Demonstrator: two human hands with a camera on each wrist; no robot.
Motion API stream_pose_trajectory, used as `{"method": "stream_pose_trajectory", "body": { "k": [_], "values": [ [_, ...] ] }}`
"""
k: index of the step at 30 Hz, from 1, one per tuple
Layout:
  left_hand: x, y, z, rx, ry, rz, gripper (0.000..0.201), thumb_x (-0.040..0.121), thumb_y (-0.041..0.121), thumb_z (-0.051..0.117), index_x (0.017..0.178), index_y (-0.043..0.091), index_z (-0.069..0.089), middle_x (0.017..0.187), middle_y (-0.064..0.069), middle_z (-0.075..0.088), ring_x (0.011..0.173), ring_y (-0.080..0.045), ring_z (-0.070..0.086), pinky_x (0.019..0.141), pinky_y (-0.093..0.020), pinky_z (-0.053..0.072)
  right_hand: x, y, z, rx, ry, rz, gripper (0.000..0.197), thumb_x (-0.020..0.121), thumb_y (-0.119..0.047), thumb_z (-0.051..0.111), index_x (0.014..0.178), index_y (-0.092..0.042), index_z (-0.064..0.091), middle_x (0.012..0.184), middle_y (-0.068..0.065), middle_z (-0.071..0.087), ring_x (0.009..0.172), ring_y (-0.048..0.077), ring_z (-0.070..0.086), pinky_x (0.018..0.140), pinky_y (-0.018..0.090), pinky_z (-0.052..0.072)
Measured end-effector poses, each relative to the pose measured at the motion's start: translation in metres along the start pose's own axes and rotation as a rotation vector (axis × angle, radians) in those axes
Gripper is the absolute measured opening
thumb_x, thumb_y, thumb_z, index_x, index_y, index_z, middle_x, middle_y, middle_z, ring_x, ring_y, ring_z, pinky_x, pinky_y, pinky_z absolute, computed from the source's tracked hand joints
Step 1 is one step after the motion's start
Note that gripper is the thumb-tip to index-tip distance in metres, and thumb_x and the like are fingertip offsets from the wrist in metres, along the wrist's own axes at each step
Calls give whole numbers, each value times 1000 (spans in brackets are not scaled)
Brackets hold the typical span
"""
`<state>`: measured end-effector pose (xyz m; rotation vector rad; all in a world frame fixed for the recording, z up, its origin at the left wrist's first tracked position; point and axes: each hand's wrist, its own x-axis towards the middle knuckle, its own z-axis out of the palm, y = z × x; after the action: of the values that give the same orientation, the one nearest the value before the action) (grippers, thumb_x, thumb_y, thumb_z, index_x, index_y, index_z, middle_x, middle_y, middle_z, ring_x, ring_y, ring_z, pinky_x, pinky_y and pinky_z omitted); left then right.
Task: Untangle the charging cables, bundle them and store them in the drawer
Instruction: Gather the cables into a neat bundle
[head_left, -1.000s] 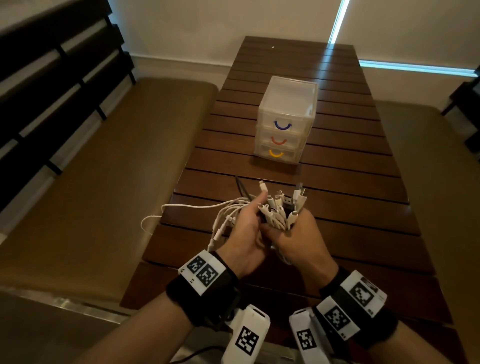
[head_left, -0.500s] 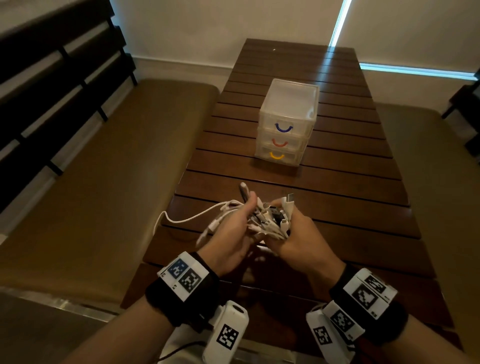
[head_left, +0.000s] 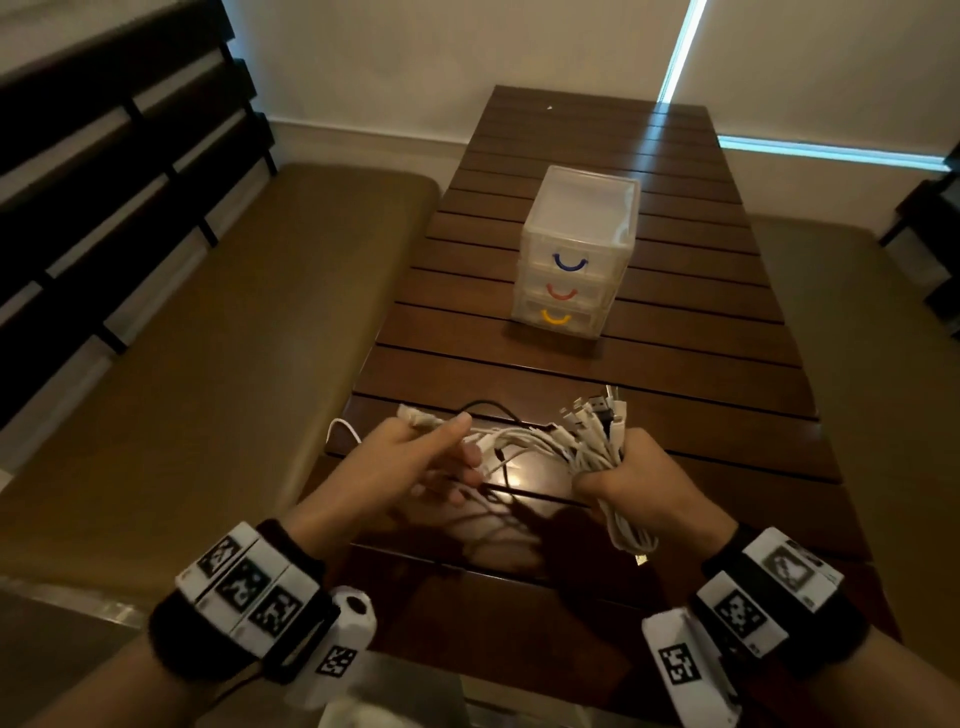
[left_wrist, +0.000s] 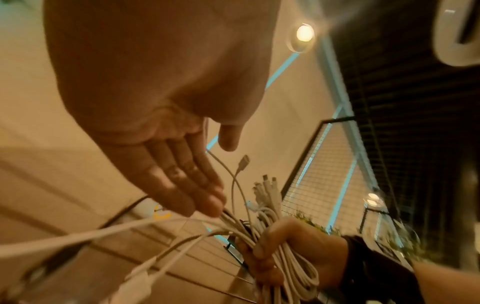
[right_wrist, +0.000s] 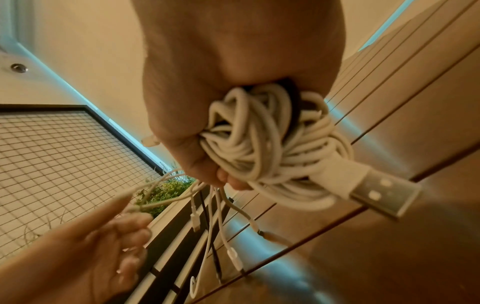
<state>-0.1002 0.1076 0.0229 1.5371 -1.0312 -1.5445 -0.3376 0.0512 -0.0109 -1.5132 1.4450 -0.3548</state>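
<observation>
the right hand (head_left: 641, 480) grips the coiled cables (head_left: 592, 441) in a fist; the left hand (head_left: 410, 462), just beside, pinches loose strands stretched between both.

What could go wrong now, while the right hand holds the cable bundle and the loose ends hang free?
1. The right hand grips the cable bundle while loose strands run to the left hand; pulling might tighten tangles.
2. The loose plug ends hang near the slatted table and could snag in a gap.
3. All three drawers of the drawer unit look closed, and no hand is free to open one.
</observation>
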Motion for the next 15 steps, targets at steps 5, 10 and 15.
{"method": "stream_pose_trajectory", "body": {
  "k": [5,10,15],
  "values": [
    [-25,19,15,217,39,573,28,89,23,64,115,15,68,104,2,75,99,-7,69,84,-22,56,3,-5,1,32,-25,53,25,74,-4,71,92,5,56,64,12,61,45,18,60,47,32,52],
    [11,9,37,813,-125,567,94,90,27,64,155,29,-3,158,12,28,145,-7,26,121,-30,23,-1,-21,1,-16,-69,31,53,52,-25,72,94,5,58,75,19,66,57,29,66,62,54,58],
    [48,-4,40,1116,-140,504,84,93,29,62,156,21,7,126,-4,60,119,-22,53,108,-26,29,-8,-28,-5,-57,-138,-56,25,67,-12,74,85,0,61,70,14,65,57,25,64,61,42,57]
  ]
}}
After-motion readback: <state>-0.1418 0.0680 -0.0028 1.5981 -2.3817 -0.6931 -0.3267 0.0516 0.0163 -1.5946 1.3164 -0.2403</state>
